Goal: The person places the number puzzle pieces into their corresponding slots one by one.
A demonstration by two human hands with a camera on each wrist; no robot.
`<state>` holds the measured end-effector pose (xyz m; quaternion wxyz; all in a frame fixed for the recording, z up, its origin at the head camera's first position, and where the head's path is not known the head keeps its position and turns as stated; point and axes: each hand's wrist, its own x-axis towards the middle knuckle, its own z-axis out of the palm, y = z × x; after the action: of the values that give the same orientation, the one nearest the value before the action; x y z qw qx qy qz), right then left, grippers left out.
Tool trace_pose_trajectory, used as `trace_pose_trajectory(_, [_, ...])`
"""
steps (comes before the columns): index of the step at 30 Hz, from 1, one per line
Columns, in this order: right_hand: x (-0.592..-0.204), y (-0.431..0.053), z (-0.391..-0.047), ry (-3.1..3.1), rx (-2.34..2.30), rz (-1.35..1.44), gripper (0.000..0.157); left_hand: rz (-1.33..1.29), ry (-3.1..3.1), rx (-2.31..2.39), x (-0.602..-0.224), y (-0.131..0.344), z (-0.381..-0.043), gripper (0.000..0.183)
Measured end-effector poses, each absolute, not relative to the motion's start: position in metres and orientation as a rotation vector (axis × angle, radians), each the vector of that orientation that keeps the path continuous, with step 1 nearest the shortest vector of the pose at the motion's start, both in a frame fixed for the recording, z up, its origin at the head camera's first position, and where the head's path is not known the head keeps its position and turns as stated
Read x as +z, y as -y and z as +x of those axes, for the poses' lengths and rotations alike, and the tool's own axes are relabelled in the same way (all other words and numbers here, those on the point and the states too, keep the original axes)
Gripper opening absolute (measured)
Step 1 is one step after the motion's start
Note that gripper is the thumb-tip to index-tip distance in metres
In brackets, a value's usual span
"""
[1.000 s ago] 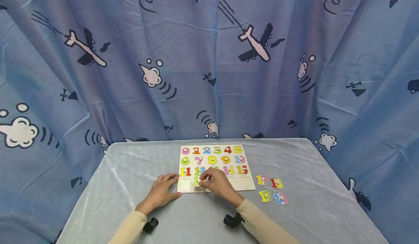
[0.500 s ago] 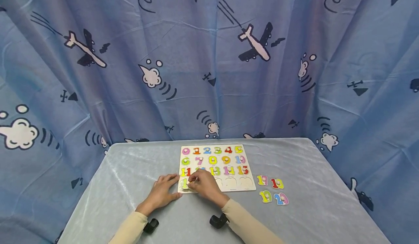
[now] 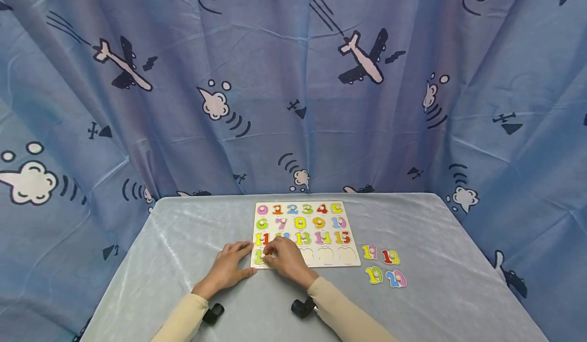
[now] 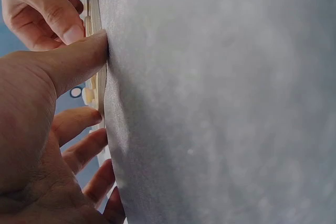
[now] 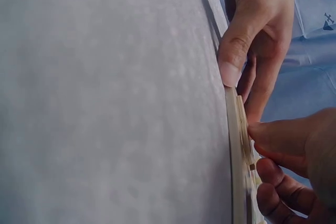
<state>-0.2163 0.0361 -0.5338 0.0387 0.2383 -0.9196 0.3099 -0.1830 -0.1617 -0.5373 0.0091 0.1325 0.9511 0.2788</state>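
A pale wooden number puzzle board (image 3: 316, 266) lies on the table, with rows of coloured number pieces seated in it. At its lower left recess, my right hand (image 3: 290, 260) pinches a green-yellow number piece (image 3: 258, 257) by its knob; the fingers hide part of its figure. In the right wrist view this piece (image 5: 243, 129) lies against the board's face, slightly proud of it. My left hand (image 3: 228, 265) rests at the board's left edge with fingers spread. Its thumb (image 4: 84, 59) touches the near corner in the left wrist view.
Right of the board lie several loose pieces: a yellow-pink 17 (image 3: 370, 252), a red-yellow piece (image 3: 391, 257), a yellow-green 19 (image 3: 374, 275) and a blue-pink 20 (image 3: 396, 279). Shallow recesses (image 3: 325, 254) line the board's bottom row. A blue patterned curtain (image 3: 257, 77) hangs behind the grey-covered table (image 3: 192, 219).
My right hand has moved left along the bottom row with the green-yellow number piece, to the lower left recess, and stays there. The left hand keeps its place at the board's edge.
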Motion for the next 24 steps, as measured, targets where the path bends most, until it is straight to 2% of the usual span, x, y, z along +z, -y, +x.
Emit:
trace_pose_trajectory(16, [-0.536,-0.033,-0.215,2.824,0.845,0.683,0.008,0.441,-2.985,0.87,-0.541,0.159,-0.184,0.066])
trace_pose_trajectory(24, [-0.518,-0.047,-0.211,2.815,1.134,0.712,0.027,0.461,-3.002,0.863,-0.542,0.162,-0.185,0.066])
